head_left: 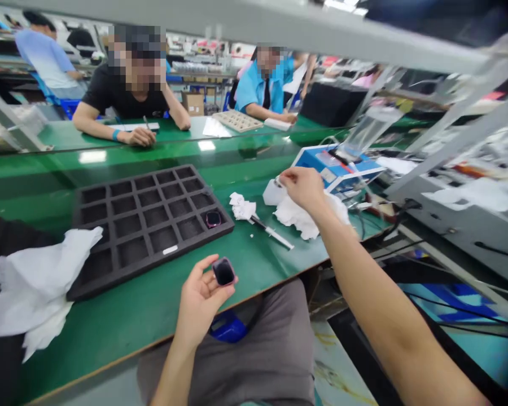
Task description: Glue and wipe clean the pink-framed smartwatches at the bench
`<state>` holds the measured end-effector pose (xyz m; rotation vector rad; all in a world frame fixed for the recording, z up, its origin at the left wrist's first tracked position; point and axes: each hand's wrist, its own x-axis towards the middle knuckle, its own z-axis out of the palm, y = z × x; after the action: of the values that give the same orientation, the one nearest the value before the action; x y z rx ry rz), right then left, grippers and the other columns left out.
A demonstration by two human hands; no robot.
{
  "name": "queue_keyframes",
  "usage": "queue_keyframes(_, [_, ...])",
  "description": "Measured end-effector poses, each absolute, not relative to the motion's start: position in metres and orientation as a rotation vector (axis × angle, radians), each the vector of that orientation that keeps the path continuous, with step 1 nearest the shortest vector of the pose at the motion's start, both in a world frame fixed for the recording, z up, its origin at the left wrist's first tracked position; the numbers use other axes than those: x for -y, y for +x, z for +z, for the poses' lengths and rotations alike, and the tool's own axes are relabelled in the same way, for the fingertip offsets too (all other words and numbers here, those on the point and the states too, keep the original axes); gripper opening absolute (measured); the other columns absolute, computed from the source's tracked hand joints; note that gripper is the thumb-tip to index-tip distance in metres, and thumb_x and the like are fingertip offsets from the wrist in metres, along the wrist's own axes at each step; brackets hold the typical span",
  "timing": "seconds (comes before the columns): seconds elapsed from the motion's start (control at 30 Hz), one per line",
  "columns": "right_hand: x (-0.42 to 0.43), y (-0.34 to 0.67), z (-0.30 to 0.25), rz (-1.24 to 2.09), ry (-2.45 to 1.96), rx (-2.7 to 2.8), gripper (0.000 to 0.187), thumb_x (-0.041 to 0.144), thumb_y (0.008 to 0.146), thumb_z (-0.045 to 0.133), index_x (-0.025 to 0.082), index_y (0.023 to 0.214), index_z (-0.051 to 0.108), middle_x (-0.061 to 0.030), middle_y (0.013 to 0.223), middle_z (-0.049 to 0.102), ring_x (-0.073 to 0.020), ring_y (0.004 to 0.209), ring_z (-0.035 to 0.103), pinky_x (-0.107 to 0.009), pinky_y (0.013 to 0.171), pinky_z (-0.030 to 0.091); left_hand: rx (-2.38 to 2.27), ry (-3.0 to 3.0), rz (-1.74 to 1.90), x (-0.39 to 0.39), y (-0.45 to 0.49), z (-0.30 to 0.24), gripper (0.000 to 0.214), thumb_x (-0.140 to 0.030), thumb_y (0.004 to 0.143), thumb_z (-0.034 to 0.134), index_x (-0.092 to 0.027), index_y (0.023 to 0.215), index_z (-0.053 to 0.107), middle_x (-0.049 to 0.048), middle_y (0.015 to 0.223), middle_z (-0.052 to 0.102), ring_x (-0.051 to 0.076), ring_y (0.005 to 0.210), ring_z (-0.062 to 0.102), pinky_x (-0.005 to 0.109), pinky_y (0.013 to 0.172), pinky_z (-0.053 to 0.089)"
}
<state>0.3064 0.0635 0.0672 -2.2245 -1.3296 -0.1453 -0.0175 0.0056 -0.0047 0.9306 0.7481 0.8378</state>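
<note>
My left hand point(203, 293) holds a small square watch case point(224, 272) with a dark screen and a pink rim, gripped at its edges above the table's front edge. Reaching forward, my right hand point(303, 186) has its fingers pinched together at the top of a small white container point(273, 193). What lies between those fingertips is too small to make out. Crumpled white tissue point(298, 217) lies under and beside that wrist. Another pink-rimmed watch case point(213, 219) sits in a right-hand compartment of the black foam tray point(169, 250).
A syringe-like tool point(275, 232) lies on the green table point(254, 259), near a tissue wad point(242, 206). White cloth point(38, 287) overlaps the tray's left end. Behind my right hand stands a blue-and-white device point(338, 168). Two people sit across the bench, under a metal beam point(237, 28).
</note>
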Motion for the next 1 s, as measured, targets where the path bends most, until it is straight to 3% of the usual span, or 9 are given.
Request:
queue_keyframes(0.13, [0.007, 0.221, 0.03, 0.17, -1.585, 1.475, 0.012, 0.025, 0.094, 0.064, 0.021, 0.085, 0.071, -0.0032, 0.082, 0.073, -0.019, 0.076, 0.064, -0.034, 0.075, 0.051, -0.772, 0.875, 0.817, -0.003, -0.014, -0.004, 0.064, -0.019, 0.064, 0.095, -0.02, 0.117, 0.058, 0.0056, 0.095, 0.081, 0.024, 0.09, 0.081, 0.034, 0.088, 0.061])
queue_keyframes(0.23, [0.051, 0.166, 0.009, 0.418, -1.342, 1.545, 0.01, 0.02, 0.096, 0.064, 0.023, 0.089, 0.07, -0.0022, 0.085, 0.071, -0.0176, 0.081, 0.065, -0.033, 0.075, 0.051, -0.764, 0.85, 0.789, -0.003, -0.012, -0.007, 0.061, -0.017, 0.065, 0.094, -0.019, 0.114, 0.058, 0.0046, 0.092, 0.081, 0.02, 0.083, 0.08, 0.03, 0.083, 0.061])
queue_keyframes(0.4, [0.042, 0.15, -0.004, 0.464, -1.359, 1.571, 0.014, 0.018, 0.096, 0.062, 0.023, 0.086, 0.07, -0.0033, 0.084, 0.07, -0.0189, 0.081, 0.063, -0.035, 0.074, 0.051, -0.732, 0.91, 0.745, -0.001, -0.012, -0.012, 0.056, -0.015, 0.066, 0.092, -0.018, 0.113, 0.062, 0.0033, 0.087, 0.08, 0.018, 0.077, 0.077, 0.028, 0.078, 0.06])
queue_keyframes(0.63, [0.005, 0.168, -0.01, 0.504, -1.36, 1.414, 0.01, 0.021, 0.091, 0.065, 0.021, 0.082, 0.071, -0.0018, 0.082, 0.07, -0.0169, 0.076, 0.063, -0.032, 0.071, 0.05, -0.74, 0.862, 0.753, -0.001, -0.015, -0.006, 0.063, -0.02, 0.065, 0.093, -0.018, 0.117, 0.06, 0.0067, 0.093, 0.081, 0.026, 0.091, 0.081, 0.033, 0.085, 0.062])
queue_keyframes(0.83, [0.052, 0.16, -0.007, 0.432, -1.343, 1.457, 0.01, 0.018, 0.094, 0.068, 0.023, 0.087, 0.073, -0.001, 0.083, 0.069, -0.0172, 0.08, 0.063, -0.032, 0.073, 0.05, -0.769, 0.917, 0.743, -0.002, -0.01, -0.01, 0.06, -0.014, 0.066, 0.09, -0.018, 0.118, 0.061, 0.0047, 0.09, 0.081, 0.02, 0.083, 0.079, 0.029, 0.081, 0.06])
queue_keyframes(1.0, [0.022, 0.157, -0.012, 0.285, -1.406, 1.527, 0.013, 0.013, 0.094, 0.067, 0.022, 0.086, 0.073, -0.0032, 0.084, 0.07, -0.0197, 0.085, 0.063, -0.035, 0.078, 0.05, -0.787, 1.037, 0.749, -0.002, -0.008, -0.01, 0.053, -0.012, 0.07, 0.085, -0.017, 0.118, 0.064, 0.0029, 0.088, 0.081, 0.02, 0.087, 0.079, 0.029, 0.086, 0.06])
